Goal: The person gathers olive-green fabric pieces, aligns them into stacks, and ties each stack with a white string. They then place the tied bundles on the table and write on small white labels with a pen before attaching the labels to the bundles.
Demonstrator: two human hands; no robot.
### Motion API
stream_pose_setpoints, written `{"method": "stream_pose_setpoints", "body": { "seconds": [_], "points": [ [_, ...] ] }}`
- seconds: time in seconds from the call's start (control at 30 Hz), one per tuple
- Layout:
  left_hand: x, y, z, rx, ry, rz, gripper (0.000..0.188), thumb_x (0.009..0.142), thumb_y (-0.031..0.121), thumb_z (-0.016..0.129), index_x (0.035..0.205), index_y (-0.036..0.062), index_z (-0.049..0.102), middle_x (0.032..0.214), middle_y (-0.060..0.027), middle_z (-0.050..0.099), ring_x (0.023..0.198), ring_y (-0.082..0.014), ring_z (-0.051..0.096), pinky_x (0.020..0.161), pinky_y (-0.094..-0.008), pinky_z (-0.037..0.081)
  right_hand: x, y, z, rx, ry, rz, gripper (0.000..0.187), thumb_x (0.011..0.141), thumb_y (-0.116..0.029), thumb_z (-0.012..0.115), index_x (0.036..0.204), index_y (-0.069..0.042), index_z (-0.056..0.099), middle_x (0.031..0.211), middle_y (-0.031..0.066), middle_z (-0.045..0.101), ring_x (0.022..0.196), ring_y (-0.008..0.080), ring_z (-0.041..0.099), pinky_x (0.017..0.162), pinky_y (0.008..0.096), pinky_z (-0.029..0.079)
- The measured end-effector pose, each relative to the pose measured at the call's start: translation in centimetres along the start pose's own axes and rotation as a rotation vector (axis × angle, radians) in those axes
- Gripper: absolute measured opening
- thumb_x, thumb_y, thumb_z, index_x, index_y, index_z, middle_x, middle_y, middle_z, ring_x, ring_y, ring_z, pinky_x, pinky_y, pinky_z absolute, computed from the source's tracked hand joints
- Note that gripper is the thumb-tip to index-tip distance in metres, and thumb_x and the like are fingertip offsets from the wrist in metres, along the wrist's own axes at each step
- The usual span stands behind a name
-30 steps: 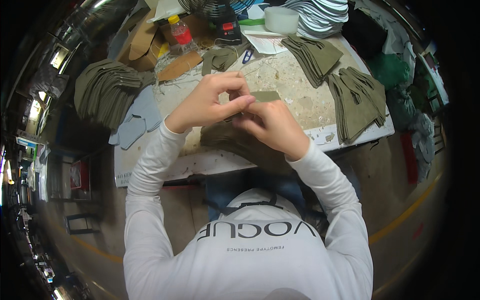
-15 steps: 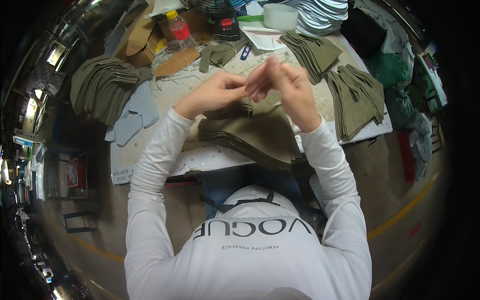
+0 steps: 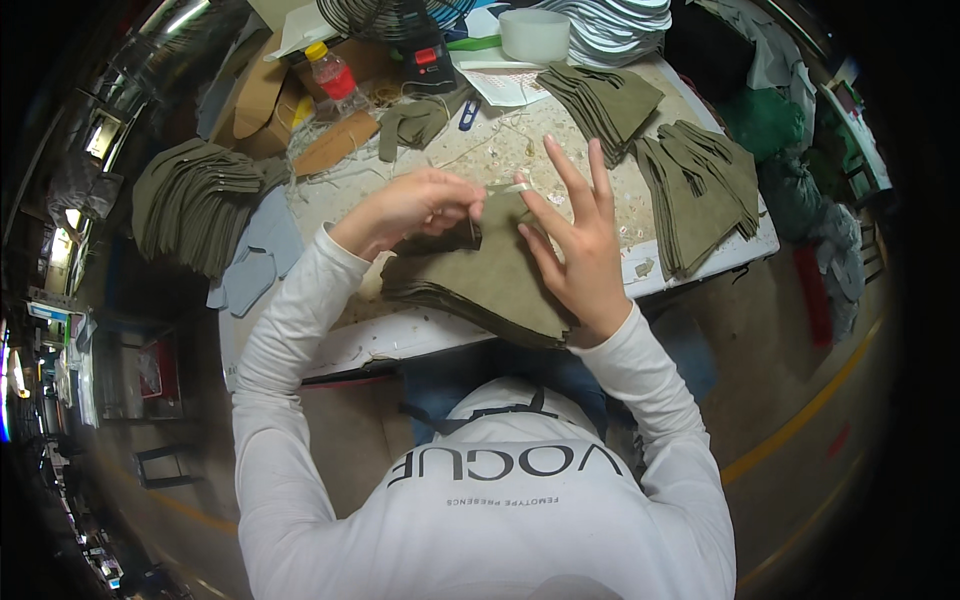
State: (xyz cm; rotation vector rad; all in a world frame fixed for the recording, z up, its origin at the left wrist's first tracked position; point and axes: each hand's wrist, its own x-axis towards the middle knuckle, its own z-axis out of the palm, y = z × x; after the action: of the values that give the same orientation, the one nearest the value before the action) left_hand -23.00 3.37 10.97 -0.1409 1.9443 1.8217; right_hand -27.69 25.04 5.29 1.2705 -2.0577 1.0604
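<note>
My left hand [image 3: 412,207] is closed, its fingers pinching one end of a narrow whitish strip [image 3: 508,188], which looks like tape. The strip's other end lies across the index finger of my right hand [image 3: 583,250], near the tip. My right hand holds nothing, its fingers spread apart. Below both hands, a stack of olive-green cut fabric pieces [image 3: 490,270] lies at the table's near edge. Part of that stack beside my left hand is in shadow.
More olive fabric stacks [image 3: 195,205] lie left and right on the table [image 3: 350,335]. Grey-blue pieces [image 3: 250,280], a red-labelled bottle [image 3: 335,80], a blue thread snipper [image 3: 468,115], a white round tub [image 3: 535,36] and a fan [image 3: 395,12] are also there.
My hands have come apart from a blurred, touching pose. My right fingers have spread, and the whitish strip now shows between the hands. The whole view has shifted slightly.
</note>
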Motion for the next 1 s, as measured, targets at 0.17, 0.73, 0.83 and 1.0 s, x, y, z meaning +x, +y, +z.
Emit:
{"method": "stream_pose_setpoints", "body": {
  "seconds": [0.17,0.73,0.83,1.0],
  "points": [
    [-0.8,-1.2,0.9,0.173,-0.137,0.140,0.027,0.093,0.027,0.058,0.079,0.0042,0.063,0.059,0.0083,0.043,0.051,-0.0012,0.034,0.046,-0.0195,0.024,2.5,0.7,-0.1,0.023,-0.114,-0.239,0.007,0.075,-0.013,0.070,0.080,-0.008,0.068,0.121,0.0035,0.055,0.132,0.0342,0.034,0.097,0.0437,0.039],
    [0.5,-4.3,1.2,-0.170,-0.028,0.574,0.033,0.103,0.031,0.034,0.078,0.0100,0.035,0.066,0.0028,0.032,0.060,-0.0091,0.030,0.065,-0.0249,0.036,2.4,2.5,0.0,1.160,-0.512,0.679,0.038,0.101,-0.037,0.040,0.072,-0.012,0.047,0.067,-0.0060,0.041,0.054,0.0018,0.029,0.048,0.0178,0.020],
    [0.0,-5.2,1.1,-0.097,0.016,0.514,0.034,0.103,0.030,0.035,0.076,0.0098,0.034,0.065,0.0034,0.030,0.059,-0.0088,0.027,0.061,-0.0243,0.034,0.9,3.5,-1.0,1.091,-0.484,0.731,0.039,0.100,-0.037,0.041,0.070,-0.012,0.046,0.066,-0.0058,0.041,0.054,0.0018,0.028,0.048,0.0178,0.020],
    [-0.2,-5.9,1.0,-0.122,0.031,0.480,0.035,0.104,0.030,0.031,0.075,0.0102,0.033,0.065,0.0044,0.028,0.060,-0.0078,0.025,0.061,-0.0232,0.032,-1.1,5.6,-0.4,1.249,-0.419,0.852,0.042,0.100,-0.039,0.040,0.070,-0.011,0.051,0.068,-0.0039,0.048,0.055,0.0021,0.032,0.049,0.0180,0.025]
  ]
}}
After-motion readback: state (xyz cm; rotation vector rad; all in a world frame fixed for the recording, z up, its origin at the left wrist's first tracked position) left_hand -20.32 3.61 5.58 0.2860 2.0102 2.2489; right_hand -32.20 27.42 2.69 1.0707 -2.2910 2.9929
